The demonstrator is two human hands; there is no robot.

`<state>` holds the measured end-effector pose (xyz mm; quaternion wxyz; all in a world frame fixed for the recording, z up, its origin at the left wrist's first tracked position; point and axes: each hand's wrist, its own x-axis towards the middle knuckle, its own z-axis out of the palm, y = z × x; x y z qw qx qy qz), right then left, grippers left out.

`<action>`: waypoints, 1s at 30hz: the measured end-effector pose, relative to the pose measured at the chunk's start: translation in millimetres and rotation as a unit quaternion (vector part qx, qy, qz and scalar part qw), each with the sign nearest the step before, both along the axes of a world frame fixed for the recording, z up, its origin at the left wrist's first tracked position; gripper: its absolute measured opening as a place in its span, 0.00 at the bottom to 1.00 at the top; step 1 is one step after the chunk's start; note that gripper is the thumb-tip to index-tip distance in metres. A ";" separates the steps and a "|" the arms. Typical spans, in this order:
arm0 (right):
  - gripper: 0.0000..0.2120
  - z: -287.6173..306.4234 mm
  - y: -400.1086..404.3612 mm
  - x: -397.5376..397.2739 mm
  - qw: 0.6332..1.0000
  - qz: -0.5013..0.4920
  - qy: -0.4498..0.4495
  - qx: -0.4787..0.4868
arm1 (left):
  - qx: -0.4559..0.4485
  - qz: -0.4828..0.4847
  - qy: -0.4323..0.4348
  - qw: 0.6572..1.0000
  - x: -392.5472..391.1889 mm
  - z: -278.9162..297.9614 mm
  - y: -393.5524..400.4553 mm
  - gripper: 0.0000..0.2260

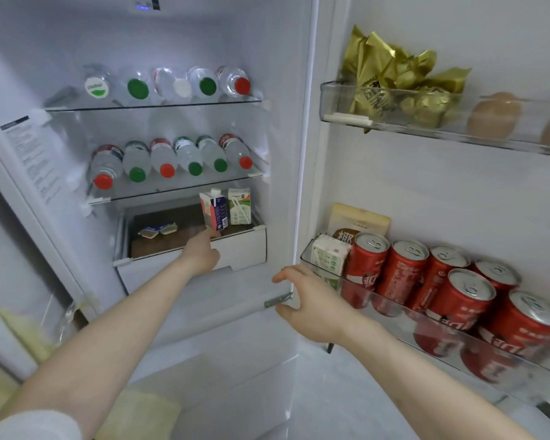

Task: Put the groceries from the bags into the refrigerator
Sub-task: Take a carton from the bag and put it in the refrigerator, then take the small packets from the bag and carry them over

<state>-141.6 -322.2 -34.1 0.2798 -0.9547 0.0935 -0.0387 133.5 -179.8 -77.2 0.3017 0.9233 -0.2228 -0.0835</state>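
Observation:
The refrigerator is open in front of me. My left hand [200,252] reaches into the pulled-out white drawer [245,246] and grips the bottom of a pink and blue carton [214,209], which stands tilted. A green and white carton [239,206] stands upright just right of it. Two small sauce packets [157,230] lie at the drawer's left. My right hand [308,300] hovers with fingers spread by the lower right corner of the fridge frame, holding nothing.
Water bottles lie on the top glass shelf [153,104] and the second shelf [172,185]. The lower door bin [331,274] holds several red cans [404,271] and a small carton [329,254]. The upper door bin [394,120] holds gold packets and eggs. A yellowish bag [140,414] lies below.

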 end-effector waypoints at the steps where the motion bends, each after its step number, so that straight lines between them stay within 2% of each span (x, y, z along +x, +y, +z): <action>1: 0.22 0.9 -1.1 -7.7 1.000 -0.001 0.002 -0.001 | -0.004 -0.008 -0.015 1.000 -12.0 0.4 2.3 0.25; 8: 0.25 4.4 -4.0 -103.6 1.000 -0.023 0.010 0.006 | -0.014 -0.064 -0.107 0.992 -139.3 8.8 13.9 0.21; 14: 0.27 2.4 -16.2 -231.7 0.997 -0.074 0.026 0.006 | -0.070 -0.144 -0.131 0.978 -291.4 22.3 3.9 0.21; 19: 0.29 -7.1 -34.6 -347.0 0.986 -0.155 0.054 0.032 | -0.098 -0.243 -0.131 0.956 -403.7 28.9 -24.8 0.21; 24: 0.29 -14.2 -47.8 -459.0 0.958 -0.276 0.051 0.061 | -0.101 -0.413 -0.128 0.896 -498.4 30.1 -78.0 0.20; 30: 0.29 -14.9 -55.8 -571.7 0.896 -0.433 0.038 0.087 | -0.109 -0.575 -0.110 0.804 -595.7 31.5 -165.4 0.21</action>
